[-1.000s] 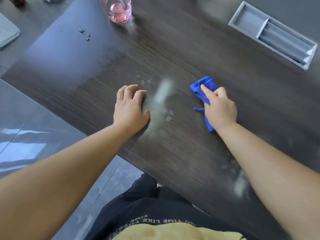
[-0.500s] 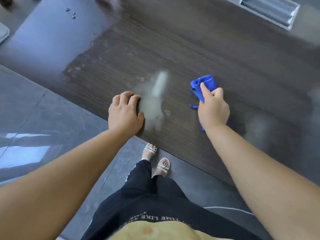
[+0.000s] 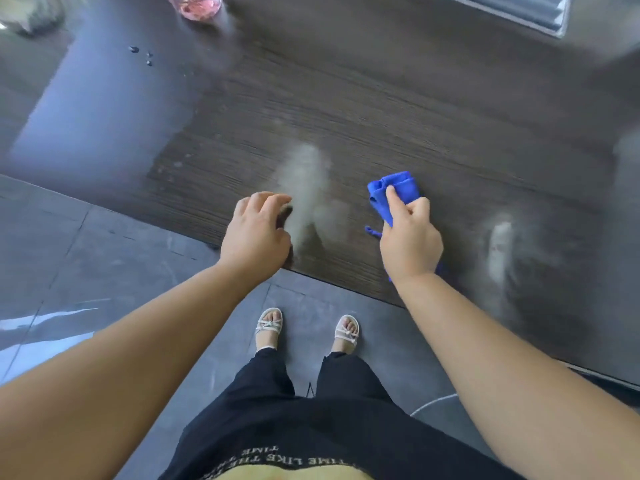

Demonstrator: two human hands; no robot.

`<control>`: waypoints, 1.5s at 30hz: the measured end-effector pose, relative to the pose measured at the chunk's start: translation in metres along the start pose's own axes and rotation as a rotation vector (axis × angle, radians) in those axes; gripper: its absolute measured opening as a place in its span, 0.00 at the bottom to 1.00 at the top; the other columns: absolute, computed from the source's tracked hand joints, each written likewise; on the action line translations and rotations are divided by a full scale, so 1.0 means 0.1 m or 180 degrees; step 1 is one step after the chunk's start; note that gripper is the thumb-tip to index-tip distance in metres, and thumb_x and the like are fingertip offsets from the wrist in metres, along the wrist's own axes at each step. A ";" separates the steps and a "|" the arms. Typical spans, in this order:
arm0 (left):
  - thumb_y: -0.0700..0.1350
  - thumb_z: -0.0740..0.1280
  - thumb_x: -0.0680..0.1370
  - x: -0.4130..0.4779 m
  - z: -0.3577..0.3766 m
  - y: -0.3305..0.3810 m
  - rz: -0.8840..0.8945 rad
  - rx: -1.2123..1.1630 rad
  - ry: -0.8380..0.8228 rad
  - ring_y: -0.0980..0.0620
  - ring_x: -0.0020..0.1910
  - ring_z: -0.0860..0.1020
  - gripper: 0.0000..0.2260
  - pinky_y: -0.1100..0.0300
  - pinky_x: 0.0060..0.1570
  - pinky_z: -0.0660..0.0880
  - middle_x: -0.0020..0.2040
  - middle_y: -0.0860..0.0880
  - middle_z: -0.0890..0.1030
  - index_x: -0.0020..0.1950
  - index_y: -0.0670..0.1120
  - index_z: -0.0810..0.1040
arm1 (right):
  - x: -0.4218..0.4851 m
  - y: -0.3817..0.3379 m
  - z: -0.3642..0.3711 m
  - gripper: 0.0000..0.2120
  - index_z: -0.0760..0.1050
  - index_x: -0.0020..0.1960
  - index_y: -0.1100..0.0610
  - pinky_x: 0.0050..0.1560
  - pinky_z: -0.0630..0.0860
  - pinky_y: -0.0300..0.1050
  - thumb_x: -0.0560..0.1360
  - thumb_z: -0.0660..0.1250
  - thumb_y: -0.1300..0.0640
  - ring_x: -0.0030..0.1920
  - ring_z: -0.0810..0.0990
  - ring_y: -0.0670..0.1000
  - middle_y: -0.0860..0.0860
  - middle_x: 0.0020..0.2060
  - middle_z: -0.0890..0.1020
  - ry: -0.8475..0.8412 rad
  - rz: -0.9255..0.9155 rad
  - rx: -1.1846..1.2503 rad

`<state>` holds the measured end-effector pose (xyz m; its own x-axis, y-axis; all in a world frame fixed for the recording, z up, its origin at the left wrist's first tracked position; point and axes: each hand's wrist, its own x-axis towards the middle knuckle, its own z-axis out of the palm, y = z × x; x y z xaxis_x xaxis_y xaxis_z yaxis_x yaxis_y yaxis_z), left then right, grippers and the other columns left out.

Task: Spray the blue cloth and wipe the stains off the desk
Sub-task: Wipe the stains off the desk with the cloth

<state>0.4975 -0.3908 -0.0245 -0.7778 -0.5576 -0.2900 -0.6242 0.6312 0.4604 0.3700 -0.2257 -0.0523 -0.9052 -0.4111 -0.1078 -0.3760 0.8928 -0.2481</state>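
Blue cloth (image 3: 394,188) is gripped by the curled fingers of the right hand (image 3: 410,240) on the dark desk (image 3: 381,109), between 2 pale marks: the left stain (image 3: 304,181) and the right stain (image 3: 500,251). The left hand (image 3: 256,233) is seen at the desk edge, fingers loosely bent, nothing held.

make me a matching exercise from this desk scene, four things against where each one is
Things:
1. crumpled blue cloth
2. pink see-through bottle
3. pale grey smeared stain
4. grey slotted tray

Places:
a. top right of the view
b. between left hand and right hand
c. top of the view, left of centre
d. gripped by the right hand

Pairs: 1-d, 2-c, 3-b, 4-a
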 end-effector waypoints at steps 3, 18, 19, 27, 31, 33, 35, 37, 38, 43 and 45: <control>0.38 0.62 0.73 0.02 -0.16 -0.26 -0.0050 0.0189 0.0112 0.41 0.67 0.61 0.23 0.54 0.65 0.61 0.67 0.45 0.68 0.68 0.46 0.69 | -0.22 -0.59 0.23 0.27 0.71 0.68 0.51 0.31 0.64 0.44 0.70 0.69 0.63 0.32 0.77 0.59 0.57 0.49 0.74 -0.0262 -0.0798 0.0088; 0.43 0.63 0.73 0.26 -0.59 -0.85 -0.0018 0.0624 -0.0386 0.44 0.67 0.61 0.24 0.55 0.64 0.64 0.70 0.49 0.64 0.69 0.48 0.66 | 0.04 -1.52 0.35 0.25 0.68 0.70 0.48 0.36 0.75 0.50 0.74 0.62 0.61 0.36 0.79 0.60 0.57 0.53 0.73 -0.0592 -0.1409 -0.0008; 0.43 0.63 0.73 0.25 -0.59 -0.86 0.0017 0.0637 -0.0412 0.43 0.67 0.61 0.25 0.55 0.64 0.63 0.71 0.49 0.63 0.70 0.48 0.65 | -0.01 -1.44 0.34 0.25 0.73 0.66 0.50 0.28 0.74 0.48 0.70 0.63 0.62 0.29 0.77 0.58 0.57 0.47 0.75 -0.0534 -0.1768 0.0085; 0.45 0.63 0.73 0.22 -0.61 -0.84 0.0093 0.0748 -0.0503 0.44 0.68 0.59 0.25 0.57 0.62 0.63 0.72 0.50 0.61 0.70 0.47 0.63 | 1.08 -1.55 0.24 0.25 0.58 0.74 0.45 0.46 0.67 0.47 0.80 0.55 0.58 0.53 0.75 0.60 0.55 0.63 0.66 -0.0241 0.0032 -0.0100; 0.44 0.63 0.73 0.21 -0.60 -0.85 0.0159 0.0785 -0.0493 0.44 0.68 0.60 0.26 0.60 0.65 0.59 0.73 0.50 0.60 0.71 0.47 0.62 | 0.75 -1.99 0.34 0.26 0.58 0.75 0.46 0.43 0.66 0.47 0.79 0.56 0.59 0.49 0.76 0.59 0.56 0.62 0.67 -0.0515 -0.0758 -0.0243; 0.44 0.63 0.73 0.21 -0.62 -0.87 0.0203 0.0782 -0.0465 0.44 0.67 0.61 0.27 0.60 0.66 0.58 0.72 0.49 0.61 0.71 0.46 0.62 | 0.50 -1.92 0.34 0.25 0.60 0.74 0.45 0.42 0.68 0.48 0.78 0.58 0.57 0.46 0.77 0.60 0.56 0.59 0.69 -0.0748 -0.1521 -0.0314; 0.45 0.63 0.73 0.22 -0.64 -0.89 0.0230 0.0763 -0.0483 0.44 0.68 0.61 0.27 0.60 0.66 0.58 0.72 0.50 0.62 0.71 0.46 0.63 | 0.42 -1.67 0.31 0.24 0.63 0.72 0.44 0.40 0.69 0.51 0.78 0.59 0.56 0.44 0.77 0.62 0.56 0.55 0.71 -0.0804 -0.1990 -0.0202; 0.45 0.63 0.73 0.23 -0.66 -0.91 0.0263 0.0749 -0.0536 0.45 0.68 0.61 0.27 0.59 0.67 0.58 0.73 0.50 0.61 0.72 0.47 0.62 | 0.60 -1.43 0.22 0.24 0.66 0.71 0.45 0.41 0.71 0.54 0.77 0.60 0.58 0.43 0.77 0.63 0.57 0.53 0.72 -0.0619 -0.1842 -0.0227; 0.45 0.63 0.73 0.23 -0.67 -0.92 0.0260 0.0729 -0.0568 0.45 0.69 0.60 0.27 0.59 0.67 0.59 0.73 0.50 0.61 0.72 0.47 0.62 | 0.76 -1.36 0.19 0.24 0.65 0.72 0.45 0.43 0.71 0.54 0.77 0.60 0.59 0.45 0.77 0.63 0.57 0.55 0.72 -0.0498 -0.1578 -0.0259; 0.46 0.62 0.74 0.25 -0.67 -0.90 0.0305 0.0783 -0.0568 0.45 0.67 0.60 0.26 0.60 0.65 0.59 0.72 0.51 0.61 0.71 0.48 0.62 | 1.27 -1.73 0.27 0.25 0.59 0.74 0.45 0.49 0.69 0.49 0.79 0.56 0.59 0.53 0.75 0.61 0.56 0.62 0.67 -0.0253 -0.0257 -0.0193; 0.45 0.61 0.74 0.25 -0.67 -0.90 0.0313 0.0781 -0.0565 0.45 0.67 0.60 0.25 0.60 0.66 0.58 0.73 0.50 0.60 0.71 0.48 0.62 | 1.15 -2.03 0.34 0.26 0.58 0.75 0.46 0.47 0.69 0.48 0.79 0.56 0.60 0.51 0.76 0.60 0.56 0.63 0.66 -0.0277 -0.0475 -0.0213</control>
<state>0.5392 -0.4981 -0.0173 -0.8226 -0.3982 -0.4059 -0.5277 0.8007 0.2837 0.3495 -0.4604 -0.0472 -0.8189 -0.5516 -0.1583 -0.5197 0.8298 -0.2032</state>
